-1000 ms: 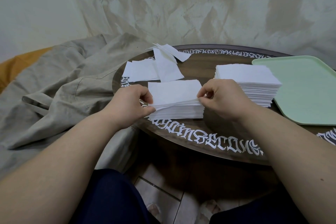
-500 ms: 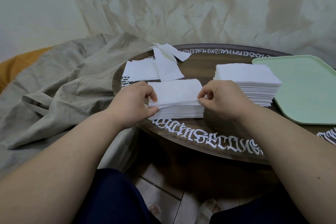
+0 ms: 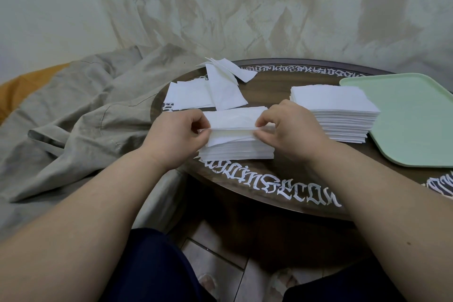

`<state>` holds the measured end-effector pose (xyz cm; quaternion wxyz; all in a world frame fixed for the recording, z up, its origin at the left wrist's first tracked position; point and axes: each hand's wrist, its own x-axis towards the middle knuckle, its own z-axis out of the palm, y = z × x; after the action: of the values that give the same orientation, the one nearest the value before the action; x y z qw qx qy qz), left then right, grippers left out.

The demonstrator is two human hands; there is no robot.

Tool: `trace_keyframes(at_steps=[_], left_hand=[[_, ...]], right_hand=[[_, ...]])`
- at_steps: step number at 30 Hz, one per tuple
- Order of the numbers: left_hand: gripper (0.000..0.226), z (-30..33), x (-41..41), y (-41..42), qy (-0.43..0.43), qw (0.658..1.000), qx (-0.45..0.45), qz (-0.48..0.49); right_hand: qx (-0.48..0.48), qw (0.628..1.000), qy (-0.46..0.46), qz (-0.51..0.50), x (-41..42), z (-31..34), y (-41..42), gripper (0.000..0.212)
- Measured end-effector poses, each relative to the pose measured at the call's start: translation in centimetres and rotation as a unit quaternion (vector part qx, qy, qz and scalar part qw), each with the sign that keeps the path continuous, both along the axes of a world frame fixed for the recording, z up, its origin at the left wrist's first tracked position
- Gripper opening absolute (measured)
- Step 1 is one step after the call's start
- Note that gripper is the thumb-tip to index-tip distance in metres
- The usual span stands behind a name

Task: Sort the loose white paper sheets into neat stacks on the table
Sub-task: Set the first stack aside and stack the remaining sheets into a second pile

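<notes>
A low stack of white paper sheets (image 3: 236, 151) sits near the front left edge of the round dark table (image 3: 269, 179). My left hand (image 3: 176, 137) pinches the near left edge of the top sheets (image 3: 232, 119), and my right hand (image 3: 291, 130) pinches their near right edge. The front of these top sheets is raised off the stack. A taller neat stack (image 3: 335, 110) stands to the right. Several loose sheets (image 3: 210, 91) lie scattered at the table's far left.
A pale green tray (image 3: 411, 117) rests on the table's right side. Grey cloth (image 3: 73, 115) is bunched to the left of the table, and a draped sheet hangs behind it. White lettering rings the table rim.
Both hands have moved closer together along the front edge, and the front of the top sheets has lifted higher off the stack.
</notes>
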<state>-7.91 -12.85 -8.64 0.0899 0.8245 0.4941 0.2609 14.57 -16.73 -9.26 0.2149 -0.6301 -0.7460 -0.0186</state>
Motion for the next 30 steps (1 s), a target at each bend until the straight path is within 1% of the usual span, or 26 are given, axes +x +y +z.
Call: trace_keyframes(at_steps=[3,8,13,17,21,24,28,29,30], left_hand=[[0.015,-0.1,-0.2,0.1,-0.005,1.000,-0.008,0.001],[0.020,-0.1,-0.2,0.1,0.003,0.999,-0.035,-0.009],[0.029,-0.1,0.3,0.1,-0.021,0.999,-0.041,-0.015],[0.028,-0.3,0.2,0.3,-0.049,0.998,-0.046,-0.012],[0.022,-0.5,0.2,0.4,-0.071,0.996,-0.060,-0.017],[0.022,-0.6,0.3,0.5,-0.085,0.996,-0.037,-0.018],[0.016,0.1,0.4,0.8,-0.151,0.987,0.042,-0.027],[0.015,0.1,0.4,0.8,-0.147,0.987,0.050,-0.037],[0.017,0.0,0.2,0.8,-0.131,0.989,0.050,-0.044]], right_hand=[[0.015,1.000,-0.004,-0.019,0.6,-0.1,0.1,0.018],[0.035,0.997,0.058,-0.043,1.8,0.3,-0.2,0.017],[0.012,0.995,0.088,-0.046,2.0,0.3,-0.3,0.016],[-0.007,0.994,0.101,-0.048,2.0,0.2,-0.3,0.015],[-0.004,0.994,0.106,-0.040,2.0,0.2,-0.3,0.014],[0.033,0.993,0.108,-0.045,2.0,0.2,0.0,0.012],[0.177,0.976,0.125,-0.023,1.6,0.6,0.6,0.006],[0.191,0.973,0.127,-0.013,1.5,0.6,0.8,0.006],[0.184,0.975,0.126,-0.005,1.4,0.4,0.9,0.007]])
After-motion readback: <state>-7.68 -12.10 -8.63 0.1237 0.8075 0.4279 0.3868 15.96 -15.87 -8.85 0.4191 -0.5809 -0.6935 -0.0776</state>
